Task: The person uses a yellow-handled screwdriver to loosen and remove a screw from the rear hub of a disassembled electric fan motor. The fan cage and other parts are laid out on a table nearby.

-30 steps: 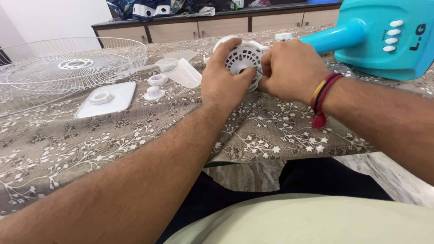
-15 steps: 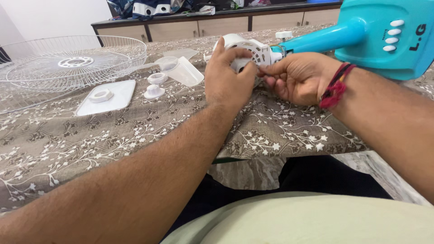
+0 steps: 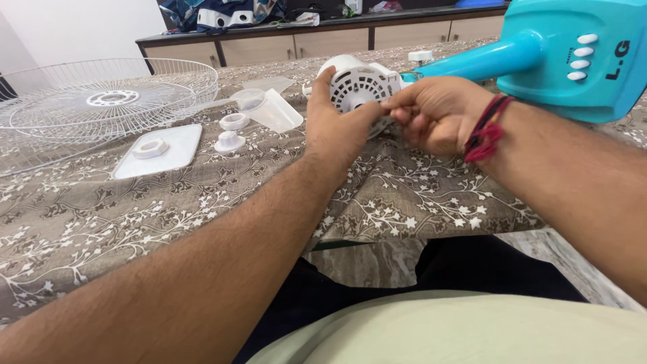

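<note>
Both hands are on the white fan motor [image 3: 357,84] near the far edge of the table [image 3: 101,216], and they cover its lower front, so I can't make out what the fingertips are working on. Left hand [image 3: 337,128] grips the ribbed plastic housing from the side; right hand [image 3: 438,114] is curled, pinching at it. The turquoise stand [image 3: 539,57] runs off the right. Wire grille [image 3: 101,101] is cut off at the left, with round plastic nuts [image 3: 232,131] beside it on the floral cloth.

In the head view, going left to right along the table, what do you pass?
Wire fan guard → white flat plate → clear fan blade → left hand → white motor housing → right hand → turquoise fan base.
</note>
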